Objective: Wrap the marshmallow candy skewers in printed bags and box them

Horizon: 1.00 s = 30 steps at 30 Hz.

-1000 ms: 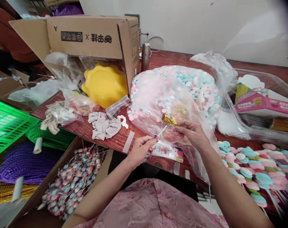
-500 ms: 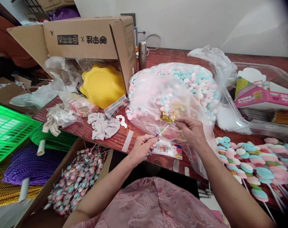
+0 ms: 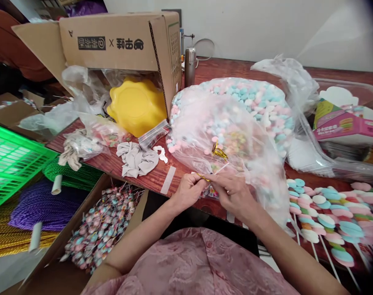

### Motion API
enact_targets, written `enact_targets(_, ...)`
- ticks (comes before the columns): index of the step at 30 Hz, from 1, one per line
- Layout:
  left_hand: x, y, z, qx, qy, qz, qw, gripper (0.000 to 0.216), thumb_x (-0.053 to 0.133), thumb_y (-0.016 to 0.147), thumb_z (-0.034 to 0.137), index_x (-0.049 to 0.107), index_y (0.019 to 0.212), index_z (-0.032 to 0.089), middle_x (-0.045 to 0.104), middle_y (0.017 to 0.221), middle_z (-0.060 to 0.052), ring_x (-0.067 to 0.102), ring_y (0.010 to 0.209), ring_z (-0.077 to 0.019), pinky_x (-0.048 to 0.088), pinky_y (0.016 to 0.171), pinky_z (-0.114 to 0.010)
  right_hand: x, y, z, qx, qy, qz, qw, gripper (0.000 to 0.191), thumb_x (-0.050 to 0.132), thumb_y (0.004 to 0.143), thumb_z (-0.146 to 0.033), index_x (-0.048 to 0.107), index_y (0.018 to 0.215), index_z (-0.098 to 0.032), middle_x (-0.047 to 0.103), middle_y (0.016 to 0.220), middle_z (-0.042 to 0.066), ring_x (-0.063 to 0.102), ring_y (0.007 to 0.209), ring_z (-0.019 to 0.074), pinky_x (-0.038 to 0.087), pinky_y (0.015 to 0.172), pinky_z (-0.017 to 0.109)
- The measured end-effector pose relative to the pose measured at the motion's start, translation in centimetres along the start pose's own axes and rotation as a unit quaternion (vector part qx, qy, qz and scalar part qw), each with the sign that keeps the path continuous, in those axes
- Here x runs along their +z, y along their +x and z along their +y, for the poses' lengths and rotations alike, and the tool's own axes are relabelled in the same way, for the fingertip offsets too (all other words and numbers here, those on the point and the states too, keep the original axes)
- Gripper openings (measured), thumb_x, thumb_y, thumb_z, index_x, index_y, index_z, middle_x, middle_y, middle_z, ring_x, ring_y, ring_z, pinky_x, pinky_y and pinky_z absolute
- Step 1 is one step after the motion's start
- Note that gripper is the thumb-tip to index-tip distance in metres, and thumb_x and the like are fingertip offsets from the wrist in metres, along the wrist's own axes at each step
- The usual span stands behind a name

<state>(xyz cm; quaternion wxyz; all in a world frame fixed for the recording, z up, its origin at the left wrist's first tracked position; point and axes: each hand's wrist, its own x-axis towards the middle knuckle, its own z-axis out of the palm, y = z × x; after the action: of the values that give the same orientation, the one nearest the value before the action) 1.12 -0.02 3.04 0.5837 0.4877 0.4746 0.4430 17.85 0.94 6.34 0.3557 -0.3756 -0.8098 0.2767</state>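
Note:
My left hand (image 3: 189,191) is closed around a wrapped candy stick, whose white stick (image 3: 222,167) pokes out toward the upper right; its wrapped part is mostly hidden by my fingers. A gold twist tie (image 3: 202,177) crosses between the fingertips of both hands. My right hand (image 3: 235,196) pinches this tie right beside the left thumb. Just beyond my hands, several loose gold twist ties (image 3: 219,152) lie on a large clear bag (image 3: 229,106) of pink, blue and white candies. Below my fingers, a printed packet (image 3: 211,191) is partly covered.
Stacked candy skewers (image 3: 328,213) lie at the right. Down at the left, a carton of wrapped candy sticks (image 3: 103,225) stands near purple twist ties (image 3: 42,213) and a green basket (image 3: 17,164). A cardboard box (image 3: 112,41) with a yellow lid (image 3: 137,106), a grey cloth (image 3: 136,159) and a flask (image 3: 189,67) occupy the table.
My right hand has moved down and left from the gold twist ties to meet my left hand, bringing one tie with it. The view has shifted slightly.

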Motion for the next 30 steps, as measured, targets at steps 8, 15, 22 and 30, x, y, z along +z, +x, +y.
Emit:
enact_targets(8,0.0,-0.9,0.0,0.015,0.003,-0.026,1.000,0.032,0.059,0.085,0.038,0.059,0.064,0.014,0.046,0.061,0.003,0.039,0.059,-0.0086,0.032,0.058,-0.023,0.8,-0.6,1.1,0.041,-0.009,0.016,0.999,0.032,0.050,0.084,-0.011,0.074,0.103,-0.022,0.073,0.079,0.002,0.065,0.067,0.0143,0.049,0.064,0.026)
enact_targets(15,0.6,-0.8,0.5,0.060,0.012,0.005,0.998,0.034,0.058,0.086,0.034,0.054,0.059,0.015,0.046,0.061,0.002,0.039,0.061,-0.0094,0.033,0.060,-0.023,1.4,-2.8,-0.1,0.096,0.027,0.138,0.985,0.035,0.063,0.083,-0.019,0.061,0.118,-0.021,0.066,0.071,-0.003,0.057,0.060,0.0119,0.045,0.059,0.025)
enact_targets(22,1.8,-1.0,2.0,0.083,0.015,-0.038,0.996,0.035,0.061,0.084,0.035,0.056,0.056,0.014,0.049,0.058,0.002,0.043,0.057,-0.0077,0.036,0.058,-0.022,1.5,-4.1,1.4,0.265,0.336,0.088,0.900,0.021,0.073,0.077,-0.038,0.069,0.074,-0.018,0.064,0.062,0.000,0.055,0.053,0.0114,0.044,0.051,0.023)
enact_targets(30,1.5,-1.8,1.5,-0.253,-0.217,-0.273,0.902,0.027,0.077,0.058,0.034,0.064,0.056,0.010,0.056,0.045,-0.001,0.043,0.033,-0.0072,0.032,0.034,-0.018,-3.7,-3.5,0.0,-0.123,0.057,-0.066,0.989,0.018,0.050,0.091,-0.015,0.067,0.084,-0.015,0.067,0.070,0.005,0.059,0.064,0.0144,0.044,0.062,0.028)
